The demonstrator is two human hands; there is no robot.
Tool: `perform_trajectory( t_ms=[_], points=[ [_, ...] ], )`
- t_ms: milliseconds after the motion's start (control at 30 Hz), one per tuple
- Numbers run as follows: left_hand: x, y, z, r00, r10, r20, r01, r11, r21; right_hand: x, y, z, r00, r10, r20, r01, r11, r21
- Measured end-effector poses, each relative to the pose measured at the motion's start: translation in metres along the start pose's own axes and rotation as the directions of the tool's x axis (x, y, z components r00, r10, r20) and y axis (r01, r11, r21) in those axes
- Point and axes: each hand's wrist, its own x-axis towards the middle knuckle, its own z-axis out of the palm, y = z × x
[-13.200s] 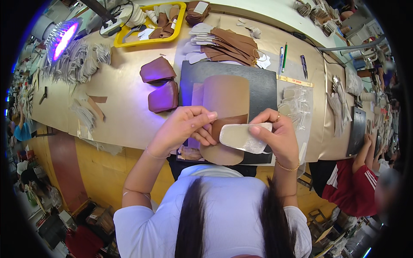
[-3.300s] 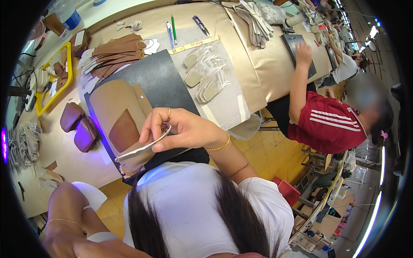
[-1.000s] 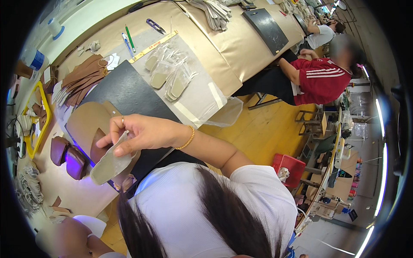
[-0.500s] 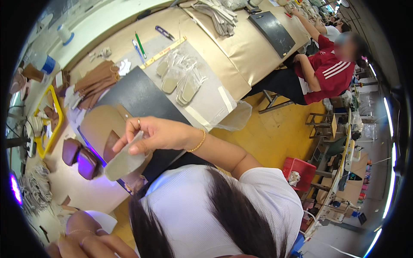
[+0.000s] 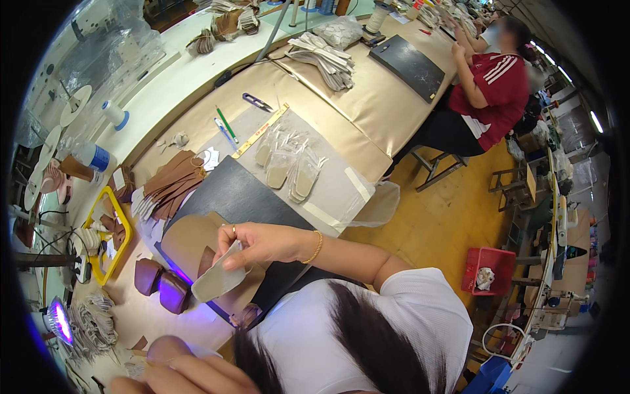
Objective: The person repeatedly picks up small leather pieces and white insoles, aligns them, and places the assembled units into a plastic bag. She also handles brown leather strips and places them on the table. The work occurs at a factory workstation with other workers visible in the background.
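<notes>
Pinching a pale tongue-shaped piece point(image 5: 215, 281) between right fingers point(image 5: 234, 261), with free end jutting leftward from them. Looks thin, light, probably bendable yet springy; best held by the edge. Cannot tell the state of blurred left fingers point(image 5: 187, 374). Beyond right fingers, shows yellow ruler point(image 5: 261, 132) and blue bottle label point(image 5: 100, 159), unreadable.

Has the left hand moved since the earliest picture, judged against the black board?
Yes. The left hand was over the left part of the black board; now it appears off the board, toward the lower left of the view.
</notes>
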Motion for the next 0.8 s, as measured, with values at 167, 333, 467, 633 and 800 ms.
perform_trajectory(
  t_ms=[167, 333, 467, 633, 800],
  points=[
    [0.008, -0.024, 0.003, 0.985, 0.115, 0.129, -0.074, 0.955, -0.287, -0.005, 0.0, 0.002, 0.998, -0.054, -0.02, 0.054, 0.998, -0.013],
    [0.011, -0.019, 0.001, 0.988, 0.091, 0.122, -0.036, 0.918, -0.395, -0.005, 0.004, -0.003, 0.998, -0.047, -0.038, 0.048, 0.999, 0.02],
    [0.013, -0.015, -0.011, 0.987, 0.018, 0.161, 0.065, 0.867, -0.494, -0.008, 0.006, -0.006, 0.998, -0.038, -0.056, 0.042, 0.997, 0.068],
    [0.01, 0.0, -0.004, 0.992, 0.038, 0.119, 0.025, 0.874, -0.485, -0.002, 0.003, 0.003, 0.999, -0.019, -0.028, 0.019, 0.999, 0.034],
    [0.008, 0.003, -0.01, 0.992, 0.014, 0.129, 0.054, 0.858, -0.51, -0.003, 0.008, -0.002, 0.998, -0.023, -0.061, 0.025, 0.999, 0.046]
  ],
)
